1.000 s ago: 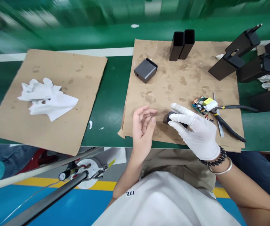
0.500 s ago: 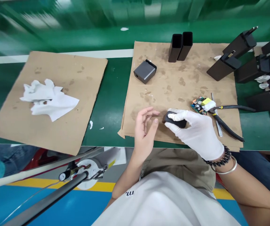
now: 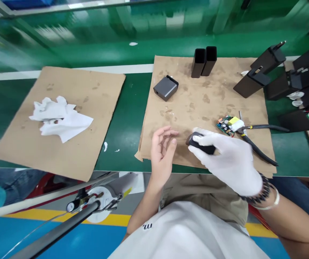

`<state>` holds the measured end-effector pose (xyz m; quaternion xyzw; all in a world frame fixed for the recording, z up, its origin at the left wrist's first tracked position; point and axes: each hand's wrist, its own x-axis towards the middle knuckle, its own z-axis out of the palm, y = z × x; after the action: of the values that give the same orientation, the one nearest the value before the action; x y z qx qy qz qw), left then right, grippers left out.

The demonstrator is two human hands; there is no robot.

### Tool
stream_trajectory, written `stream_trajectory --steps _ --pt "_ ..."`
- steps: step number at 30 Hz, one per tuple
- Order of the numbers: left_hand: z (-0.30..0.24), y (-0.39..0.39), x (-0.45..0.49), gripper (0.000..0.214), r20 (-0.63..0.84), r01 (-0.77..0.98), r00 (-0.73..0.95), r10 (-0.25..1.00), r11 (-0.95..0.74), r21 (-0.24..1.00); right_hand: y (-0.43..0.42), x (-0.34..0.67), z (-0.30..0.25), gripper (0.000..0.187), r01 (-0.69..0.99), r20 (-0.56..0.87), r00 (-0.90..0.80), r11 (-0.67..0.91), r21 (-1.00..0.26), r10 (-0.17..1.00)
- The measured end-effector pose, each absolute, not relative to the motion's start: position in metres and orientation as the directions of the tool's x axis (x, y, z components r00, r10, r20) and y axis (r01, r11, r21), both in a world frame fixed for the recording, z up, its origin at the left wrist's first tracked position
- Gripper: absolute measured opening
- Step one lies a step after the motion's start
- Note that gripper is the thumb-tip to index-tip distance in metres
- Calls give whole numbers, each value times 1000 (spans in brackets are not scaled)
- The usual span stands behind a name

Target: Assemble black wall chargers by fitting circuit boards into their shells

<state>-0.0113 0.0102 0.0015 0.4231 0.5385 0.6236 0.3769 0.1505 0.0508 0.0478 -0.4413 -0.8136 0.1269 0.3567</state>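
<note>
- The right hand (image 3: 228,158), in a white glove, is closed over a small dark part (image 3: 199,145): the fingers lie across its top and the thumb is tucked at its near side.
- The small dark part sits near the near edge of the green surface (image 3: 129,118), over the right cardboard sheet (image 3: 197,104). Whether it rests on the sheet or is just lifted cannot be told.
- The left hand (image 3: 162,148) is bare and holds nothing. It is loosely open with the fingers curled and the palm turned toward the part, just beside it but not touching.
- A circuit board (image 3: 226,124) lies on the same sheet toward the right edge, with black-handled pliers (image 3: 259,142) touching it.
- A grey charger block (image 3: 165,88) lies further back on the sheet, and two black sleeves (image 3: 204,62) stand together near the far edge.
- Several black housings (image 3: 251,84) lie at the far right corner.
- A second cardboard sheet (image 3: 97,104) lies toward the left edge with crumpled white paper (image 3: 60,118) on it.
</note>
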Motion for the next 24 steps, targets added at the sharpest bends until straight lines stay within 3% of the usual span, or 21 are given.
stream_trajectory --steps 7,14,16,18,20,22,24 --pt "2 12 -12 25 122 -30 -353 927 -142 989 49 150 26 3 562 378 -336 506 -655 863" --pt "0 9 -12 21 85 -39 -306 948 -101 994 47 158 39 14 671 313 -412 518 -531 856" --pt "-1 9 -12 19 90 -49 -307 947 -110 993 50 159 43 11 660 278 -393 480 -579 876" --pt "-2 8 -12 20 94 -57 -317 944 -119 991 57 161 46 11 505 239 -311 373 -778 920" --pt "-4 9 -13 22 102 -63 -330 938 -129 990 66 163 50 19 211 132 -229 182 -960 964" --pt "-4 9 -14 23 105 -69 -343 933 -137 988 75 166 56 24 -33 -7 -259 -17 -999 966" --pt "-5 9 -15 22 102 -79 -353 930 -139 987 82 169 63 29 -138 -95 -335 -149 -979 937"
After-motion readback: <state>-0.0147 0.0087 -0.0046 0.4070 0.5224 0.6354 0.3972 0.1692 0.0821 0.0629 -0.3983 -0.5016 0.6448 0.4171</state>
